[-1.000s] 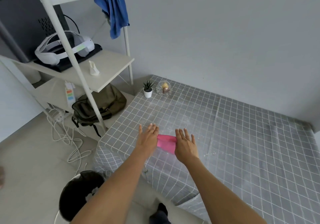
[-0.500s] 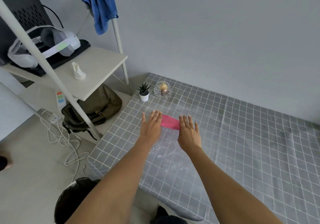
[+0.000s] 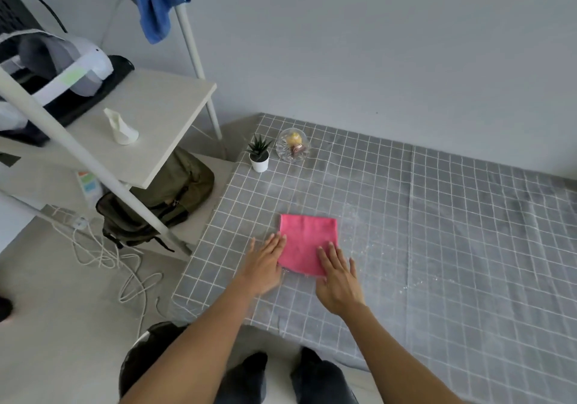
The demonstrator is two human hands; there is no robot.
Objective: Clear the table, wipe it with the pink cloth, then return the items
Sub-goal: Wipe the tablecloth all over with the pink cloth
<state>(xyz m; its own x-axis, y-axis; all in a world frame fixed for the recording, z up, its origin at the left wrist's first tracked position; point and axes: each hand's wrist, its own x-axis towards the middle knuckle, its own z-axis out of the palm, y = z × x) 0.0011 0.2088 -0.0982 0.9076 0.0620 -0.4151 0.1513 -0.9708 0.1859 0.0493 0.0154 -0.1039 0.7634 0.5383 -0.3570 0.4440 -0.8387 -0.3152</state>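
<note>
Grey checked cloth covers the surface, which runs back to a plain grey wall. On it, toward the near left corner, lies the pink cloth: a flat, folded, roughly square piece, evenly bright pink, its edges straight and its near edge partly under the fingers. The left hand lies flat beside the cloth's left edge, fingers straight and fingertips just touching it; this grip is open and holds nothing. The right hand rests with straight fingers on the cloth's near right corner, its grip likewise open, pressing rather than clasping.

Half a second ago only a narrow pink strip showed between the two hands; now both hands sit nearer the body and most of the square is uncovered.

Further back, near the surface's far left corner, a small potted plant in a white pot stands just beside a clear glass bowl with something yellow inside. Left of the surface is a white shelf unit bearing a white headset, with a blue towel hanging from its frame and an olive backpack below it.
</note>
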